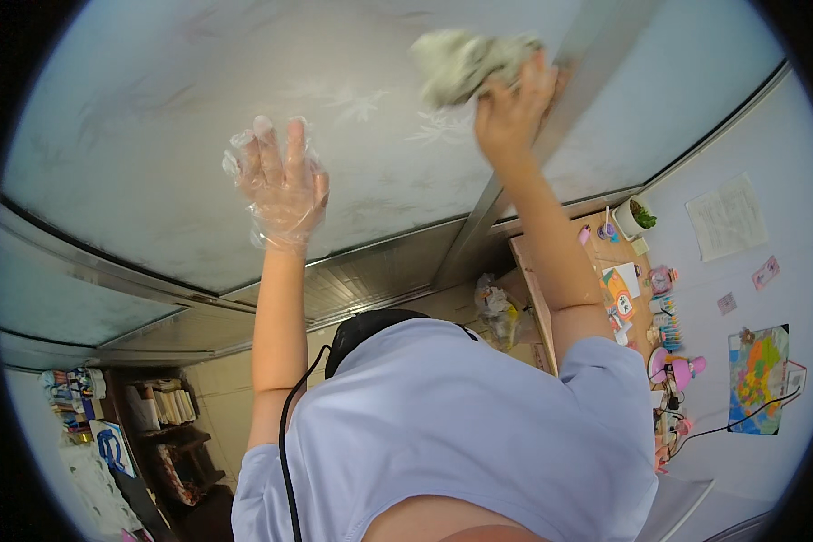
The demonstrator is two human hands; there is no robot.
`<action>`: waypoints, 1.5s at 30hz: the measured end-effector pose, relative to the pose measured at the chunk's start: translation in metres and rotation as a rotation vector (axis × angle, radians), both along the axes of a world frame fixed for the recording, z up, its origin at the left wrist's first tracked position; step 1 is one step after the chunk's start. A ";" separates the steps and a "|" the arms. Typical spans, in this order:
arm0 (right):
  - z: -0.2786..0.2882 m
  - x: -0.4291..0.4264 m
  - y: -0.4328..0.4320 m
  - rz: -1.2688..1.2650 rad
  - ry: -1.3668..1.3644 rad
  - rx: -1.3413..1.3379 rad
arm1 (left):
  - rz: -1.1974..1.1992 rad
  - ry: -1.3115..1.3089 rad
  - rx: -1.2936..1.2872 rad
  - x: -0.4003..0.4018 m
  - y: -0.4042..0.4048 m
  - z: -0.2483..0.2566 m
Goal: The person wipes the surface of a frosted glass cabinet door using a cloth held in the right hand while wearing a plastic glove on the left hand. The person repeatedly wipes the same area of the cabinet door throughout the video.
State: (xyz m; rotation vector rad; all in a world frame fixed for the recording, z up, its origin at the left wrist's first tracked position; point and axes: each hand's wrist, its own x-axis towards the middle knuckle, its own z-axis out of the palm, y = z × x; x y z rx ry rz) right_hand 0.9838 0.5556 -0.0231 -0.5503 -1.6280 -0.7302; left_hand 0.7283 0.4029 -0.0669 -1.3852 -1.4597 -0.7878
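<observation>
A large frosted glass panel (176, 81) with a faint leaf pattern spans the upper part of the head view. My left hand (283, 177), in a clear plastic glove, is raised over the panel with its fingers apart and nothing in it; whether it touches the glass cannot be told. At the upper right my right hand (518, 112), bare and slightly blurred, grips a crumpled pale green-grey cloth (471, 68) against or close to the glass, beside the metal frame post (549, 132).
A wooden desk (593, 251) at the right holds a potted plant (635, 217), a clock, pens and a pink lamp. Plastic bags (498, 311) lie below its edge. A dark bookshelf (125, 386) stands lower left. A black cable (284, 433) runs down past my left arm.
</observation>
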 end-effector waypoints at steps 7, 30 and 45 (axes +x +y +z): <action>-0.132 -0.022 -0.017 -0.019 0.220 -0.280 | -0.032 -0.015 -0.115 0.022 -0.004 0.012; -0.145 -0.061 -0.035 0.281 -0.233 -0.051 | 0.025 -0.031 -0.311 -0.065 -0.083 0.018; -0.029 -0.193 -0.092 0.059 0.090 -0.047 | 0.258 0.049 -0.073 -0.214 -0.175 0.093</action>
